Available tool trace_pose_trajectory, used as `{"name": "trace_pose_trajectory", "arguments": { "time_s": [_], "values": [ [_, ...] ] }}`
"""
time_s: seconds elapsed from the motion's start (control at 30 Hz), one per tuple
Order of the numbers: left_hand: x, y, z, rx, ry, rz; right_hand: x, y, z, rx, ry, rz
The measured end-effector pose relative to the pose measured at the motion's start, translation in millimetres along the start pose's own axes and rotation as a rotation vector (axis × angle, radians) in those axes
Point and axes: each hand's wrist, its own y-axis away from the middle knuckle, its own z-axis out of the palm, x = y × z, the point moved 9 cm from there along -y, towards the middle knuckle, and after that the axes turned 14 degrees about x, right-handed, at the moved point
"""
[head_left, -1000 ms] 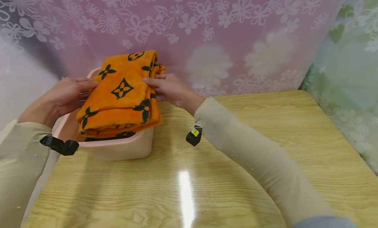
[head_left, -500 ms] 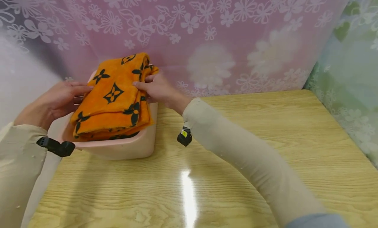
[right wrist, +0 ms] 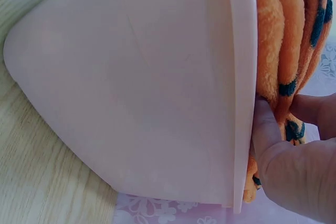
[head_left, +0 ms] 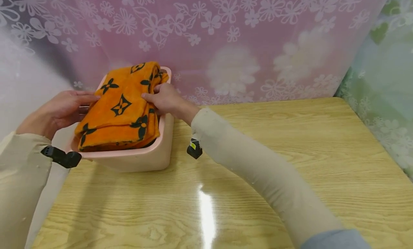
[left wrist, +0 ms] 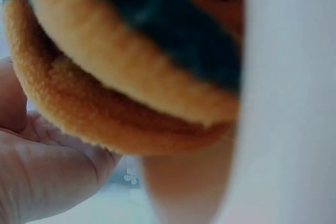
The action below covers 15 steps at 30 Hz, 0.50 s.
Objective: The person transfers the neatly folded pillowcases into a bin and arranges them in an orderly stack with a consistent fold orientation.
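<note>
A folded orange plush blanket (head_left: 106,114) with dark flower motifs lies inside the mouth of a pale pink plastic bin (head_left: 138,161), its top rising above the rim. My right hand (head_left: 166,100) grips the blanket's right side, thumb on top, while the fingers reach down inside the bin wall (right wrist: 131,87). At the blanket's left edge, my left hand (head_left: 62,109) holds the cloth, with one digit on top and others lower down. The left wrist view shows rounded orange folds (left wrist: 105,98) close up beside the hand. Some left fingertips are hidden.
The bin stands at the far left of a wood-grain table (head_left: 242,191). A pink flowered curtain (head_left: 193,55) hangs behind it, and a green one (head_left: 380,98) borders the right. A white surface (head_left: 19,84) lies to the left.
Both hands have moved the blanket leftward and lower, so it sits deeper in the bin. More of the bin's right rim shows now, and my right hand has come in over it.
</note>
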Motion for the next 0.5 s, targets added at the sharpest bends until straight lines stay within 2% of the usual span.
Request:
{"name": "trace_pose_trajectory", "arguments": {
  "time_s": [0.13,0.37,0.5],
  "values": [
    [2.8,0.8,0.4,0.004,-0.01,0.001,-3,-1,-1.3,0.018,0.119,-0.027],
    [1.7,1.1,1.3,0.004,-0.055,0.012,-13,1,2.8,0.026,0.456,-0.15],
    [0.5,1.3,1.0,0.013,-0.078,0.012,-15,4,7.9,-0.001,0.523,-0.195]
  ]
}}
